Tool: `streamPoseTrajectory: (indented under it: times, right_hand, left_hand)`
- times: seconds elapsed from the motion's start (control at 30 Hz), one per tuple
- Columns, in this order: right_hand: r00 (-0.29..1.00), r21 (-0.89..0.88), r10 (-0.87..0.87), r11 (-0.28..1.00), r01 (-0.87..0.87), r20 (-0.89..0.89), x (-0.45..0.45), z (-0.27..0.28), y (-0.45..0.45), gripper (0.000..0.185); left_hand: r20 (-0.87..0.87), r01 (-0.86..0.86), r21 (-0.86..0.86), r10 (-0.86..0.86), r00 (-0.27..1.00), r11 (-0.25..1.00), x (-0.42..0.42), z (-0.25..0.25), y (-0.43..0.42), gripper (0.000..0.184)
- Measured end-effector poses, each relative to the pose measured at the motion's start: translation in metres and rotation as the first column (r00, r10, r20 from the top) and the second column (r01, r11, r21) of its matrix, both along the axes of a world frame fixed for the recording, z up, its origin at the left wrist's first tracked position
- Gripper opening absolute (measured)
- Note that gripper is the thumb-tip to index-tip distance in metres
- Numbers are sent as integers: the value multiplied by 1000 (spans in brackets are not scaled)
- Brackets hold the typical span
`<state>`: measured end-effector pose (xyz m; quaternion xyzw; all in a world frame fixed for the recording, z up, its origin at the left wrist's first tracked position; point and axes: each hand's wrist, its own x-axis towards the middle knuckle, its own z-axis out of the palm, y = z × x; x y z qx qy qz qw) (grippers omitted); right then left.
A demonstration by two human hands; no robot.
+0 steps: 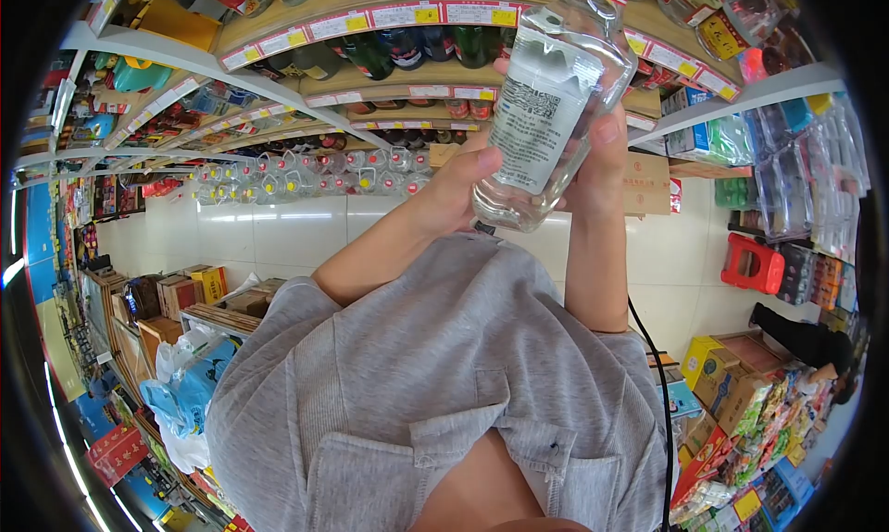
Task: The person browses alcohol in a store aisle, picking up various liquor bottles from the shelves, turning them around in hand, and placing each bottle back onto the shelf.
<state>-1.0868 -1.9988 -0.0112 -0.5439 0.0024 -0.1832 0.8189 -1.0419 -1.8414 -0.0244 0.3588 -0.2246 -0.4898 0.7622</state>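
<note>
A clear glass bottle (pixel 600 87) with a pale back label, a QR code and a red band at its neck is held up before the shelves, tilted with its neck to the upper right. My left hand (pixel 460 182) grips its lower left side, thumb on the label's edge and some fingers hidden behind the glass. On the other side my right hand (pixel 597 166) is closed round the bottle, its thumb against the glass.
Shelves with price tags (pixel 394 15) and bottles curve across the top. Large clear jugs (pixel 306 173) stand on the floor behind. A red stool (pixel 751 263) is at the right, near stacked cartons (pixel 722 375). Blue bags (pixel 190 388) lie at the left. A black cable (pixel 659 365) hangs beside me.
</note>
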Motion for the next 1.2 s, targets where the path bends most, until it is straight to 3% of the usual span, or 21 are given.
streamPoseTrajectory:
  times: [0.43, 0.57, 0.73, 0.83, 0.93, 1.03, 1.07, 1.1, 1.13, 1.2]
  right_hand:
    - [1000, -17, -19, 1000, 19, 2, -7, 5, 1, 105]
    - [996, 85, -41, 996, 34, 77, -6, 4, 2, 82]
    - [998, 97, -51, 994, 47, 47, -9, 6, -3, 84]
    - [998, 79, -44, 996, 40, 55, -10, 8, -10, 83]
    - [1000, 90, 2, 996, -4, 18, -16, 2, -9, 84]
    - [999, 163, 23, 986, -29, 42, -18, 5, -4, 88]
    - [990, 176, 132, 974, -140, 55, -21, 7, -6, 90]
    - [969, 184, 240, 951, -248, 65, -23, 8, -8, 92]
    - [975, 162, 214, 962, -221, 57, -22, 7, -8, 91]
    - [979, 123, 203, 971, -206, 34, -18, 0, -8, 89]
  left_hand:
    - [-4, 14, 8, -14, 1000, 1000, -5, 3, -2, 95]
    - [1, 22, 8, -22, 1000, 1000, -5, 4, -2, 96]
    - [17, 64, 7, -64, 998, 998, -2, 9, -7, 96]
    - [-169, 209, -275, -262, 950, 938, 8, -4, -9, 74]
    - [-196, 174, -149, -201, 960, 974, 7, -13, -7, 73]
    - [-140, 254, -140, -273, 952, 957, 9, -18, -1, 83]
    - [-99, 301, -152, -317, 943, 941, 9, -15, 1, 87]
    - [-31, 375, -176, -386, 922, 910, 9, 0, 4, 92]
    - [42, 447, -194, -448, 893, 874, 10, 9, 5, 98]
    - [99, 586, -338, -592, 800, 736, 17, -20, -15, 107]
